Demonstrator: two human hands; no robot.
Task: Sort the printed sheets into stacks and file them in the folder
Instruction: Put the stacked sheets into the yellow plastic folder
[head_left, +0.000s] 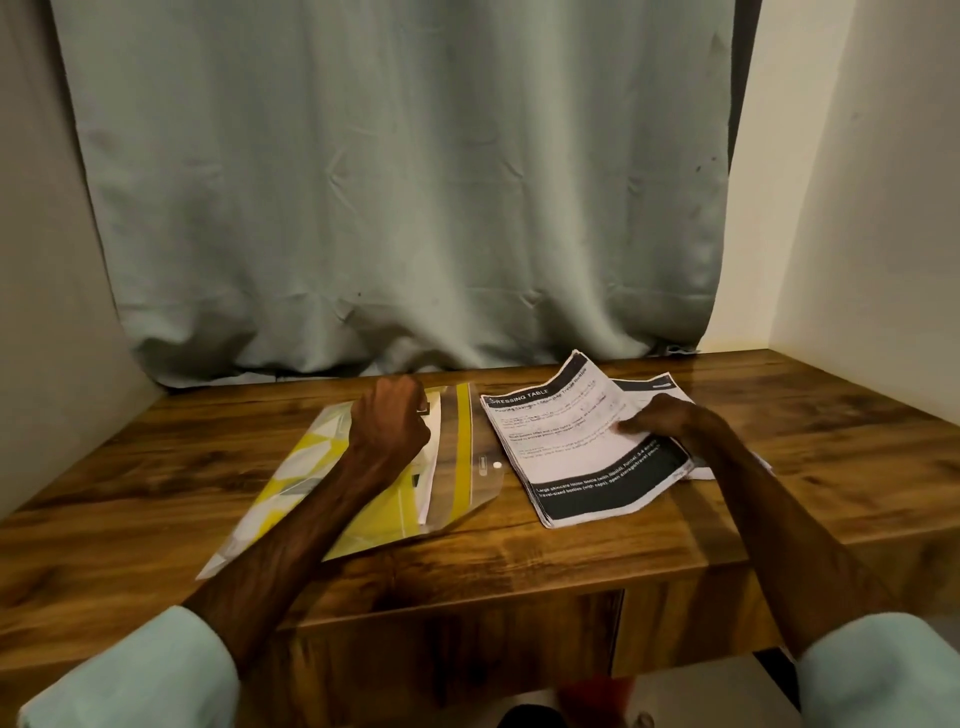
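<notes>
Curtain (405, 182): grey-green, hangs behind the worktop (519, 551), hem bunched on its far edge. Worktop is wood-grain.

Arms: both reach forward from pale green sleeves (135, 670) and are bare from the forearm down. The left forearm lies diagonally across the folder. The right forearm angles inward to the papers.

Folder (311, 467): flat on the worktop left of centre, with a yellow and white geometric pattern. Its clear flap is folded open toward the papers, with a snap button (496, 465) on it. A white sheet edge shows inside.

Stack of printed sheets (576, 457): just right of the folder, apart from it. The top sheet's far end is lifted. More sheets (670, 387) lie under it, offset to the right.

Left hand (392, 421): knuckles up, fingers curled tight at the folder's far edge, gripping it there. What exactly is pinched cannot be told.

Right hand (660, 423): holds the stack's right edge, thumb on the top sheet and fingers curled round the edge.

Writing: the header band reads "DRESSING TABLE". The bottom black band reads "Large skincare lotion bottle (with liquid), funnel…" and "travel-sized bottles (with caps)…". Body text is too blurred to read.
</notes>
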